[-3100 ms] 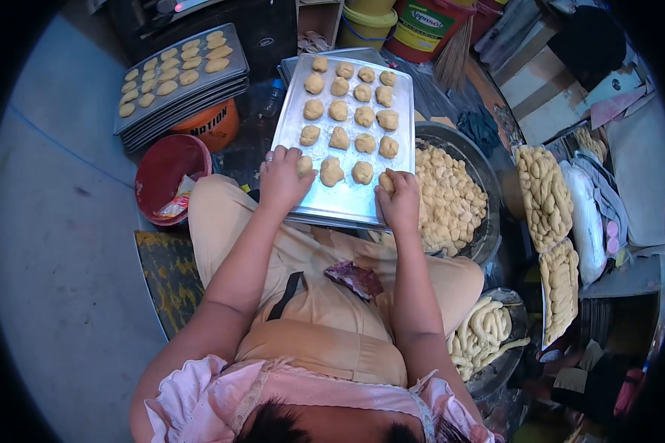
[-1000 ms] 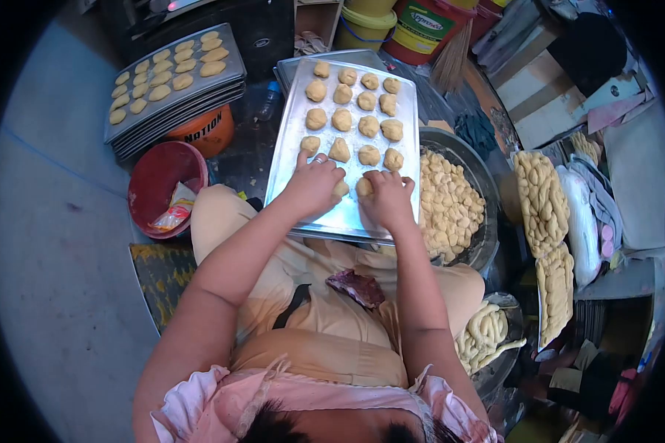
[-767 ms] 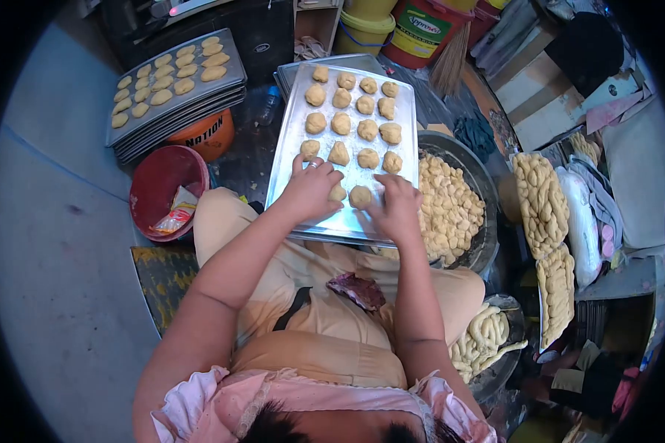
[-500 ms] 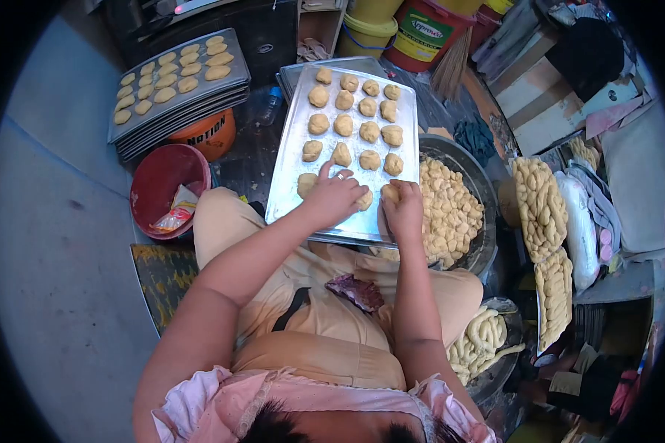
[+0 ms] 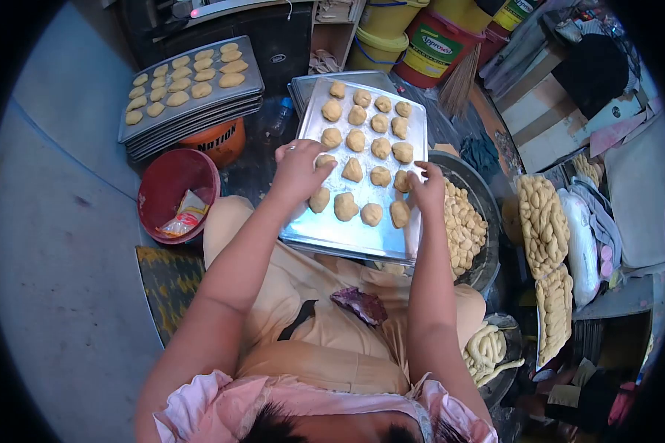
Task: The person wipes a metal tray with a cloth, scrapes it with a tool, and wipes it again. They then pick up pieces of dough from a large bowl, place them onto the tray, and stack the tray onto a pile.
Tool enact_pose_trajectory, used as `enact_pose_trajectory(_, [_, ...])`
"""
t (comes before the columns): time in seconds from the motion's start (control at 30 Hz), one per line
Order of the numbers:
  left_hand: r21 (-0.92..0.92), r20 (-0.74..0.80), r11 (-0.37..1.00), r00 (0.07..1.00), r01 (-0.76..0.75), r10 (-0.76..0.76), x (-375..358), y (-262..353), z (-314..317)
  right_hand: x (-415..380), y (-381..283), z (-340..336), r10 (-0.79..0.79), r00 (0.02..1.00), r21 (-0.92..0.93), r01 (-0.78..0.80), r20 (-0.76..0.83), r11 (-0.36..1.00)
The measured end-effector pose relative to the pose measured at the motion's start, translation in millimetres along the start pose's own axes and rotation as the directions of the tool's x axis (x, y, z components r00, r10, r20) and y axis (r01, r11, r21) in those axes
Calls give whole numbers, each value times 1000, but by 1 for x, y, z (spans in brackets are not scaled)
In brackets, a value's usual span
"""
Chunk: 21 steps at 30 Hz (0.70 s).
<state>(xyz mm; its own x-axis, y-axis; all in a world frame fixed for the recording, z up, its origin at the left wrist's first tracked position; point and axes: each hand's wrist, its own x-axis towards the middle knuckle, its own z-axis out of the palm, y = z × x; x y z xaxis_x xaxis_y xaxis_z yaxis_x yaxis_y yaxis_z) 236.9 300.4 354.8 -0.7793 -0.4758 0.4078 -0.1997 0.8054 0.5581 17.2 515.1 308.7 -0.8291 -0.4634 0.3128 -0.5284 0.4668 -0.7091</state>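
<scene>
twenty doughballs (image 5: 380,148) on one tray (image 5: 369,238)

I see a metal tray (image 5: 340,235) carrying twenty dough balls (image 5: 380,148), which I count as five rows of four, each lying directly on the bare metal. Most look roughly round to me; one in the second row from the near edge tapers to a point, and the one at the right end of the nearest row is longer. Between that row and the near rim, I have a shiny strip of tray in view.
</scene>
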Motion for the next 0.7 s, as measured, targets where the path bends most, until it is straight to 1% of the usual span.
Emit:
enact_pose_trajectory(0.03, [-26, -18, 999, 999, 43, -43, 3, -3, -6, 13, 0, 3, 12, 1000, 25, -12, -18, 1000])
enact_pose_trajectory(0.07, [-28, -5, 997, 997, 79, -79, 7, -4, -12, 27, -2, 9, 29, 1000, 14, -28, -10, 999])
enact_pose_trajectory(0.13, [-46, 12, 993, 994, 109, -109, 12, -7, -14, 56, -1, 22, 63, 998, -7, -63, 2, 998])
enact_pose_trajectory(0.23, [-43, 31, 992, 992, 122, -121, 19, -14, -12, 95, 2, 46, -16, 1000, -132, 15, -5, 991])
enact_pose_trajectory(0.27, [-38, 35, 991, 992, 125, -124, 21, -17, -11, 103, 0, 55, -8, 1000, -220, 3, -25, 975])
enact_pose_trajectory(0.37, [8, 159, 984, 972, 176, -175, 26, -19, -14, 110, -16, 70, 26, 999, -407, -31, -19, 913])
enact_pose_trajectory(0.4, [16, 200, 983, 963, 181, -181, 27, -22, -12, 112, -21, 71, 39, 998, -502, -13, 41, 865])
enact_pose_trajectory(0.53, [19, 273, 985, 947, 170, -169, 30, -30, -6, 125, -15, 71, 107, 991, -427, -60, 86, 902])
enact_pose_trajectory(0.63, [40, 313, 987, 936, 155, -159, 30, -33, -1, 125, -9, 71, 84, 994, -445, -43, 73, 895])
enact_pose_trajectory(0.67, [37, 316, 989, 937, 146, -151, 31, -34, 2, 124, -7, 70, 84, 992, -419, -35, 97, 907])
enact_pose_trajectory(0.7, [35, 319, 990, 937, 138, -142, 31, -35, 4, 120, -10, 68, 46, 996, -417, -12, 72, 909])
